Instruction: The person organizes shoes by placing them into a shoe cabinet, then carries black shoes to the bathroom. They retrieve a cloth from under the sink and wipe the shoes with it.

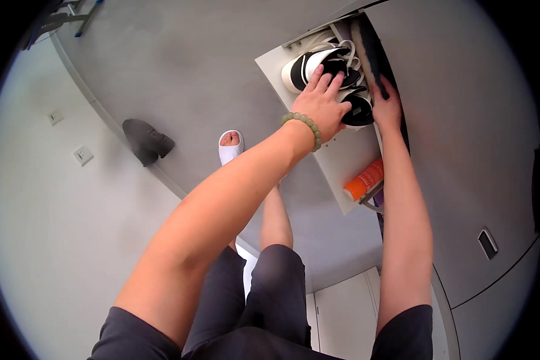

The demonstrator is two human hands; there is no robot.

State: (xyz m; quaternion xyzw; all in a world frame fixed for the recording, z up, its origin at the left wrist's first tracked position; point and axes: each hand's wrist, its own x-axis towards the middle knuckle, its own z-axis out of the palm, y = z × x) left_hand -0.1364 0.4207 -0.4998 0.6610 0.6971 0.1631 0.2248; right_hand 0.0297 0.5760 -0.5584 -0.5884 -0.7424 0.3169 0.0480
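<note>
A pair of black-and-white shoes [309,65] lies side by side on a tilted white shelf [336,162] in the pulled-out cabinet compartment. Across them reaches my left hand [325,107], fingers stretched out and apart, the fingertips at the shoe openings; a green bead bracelet circles its wrist. My right hand [387,108] is inside the compartment on the right, beside the heel of the nearer shoe. It touches the lower end of a long dark item with a pale tan edge [366,51]. Its fingers are partly hidden, so its grip is unclear.
An orange cylindrical container [365,180] lies lower on the shelf. The grey cabinet front [462,120] with a recessed handle [488,243] rises at right. Dark shoes [147,141] stand by the left wall. My foot wears a white slipper [230,153].
</note>
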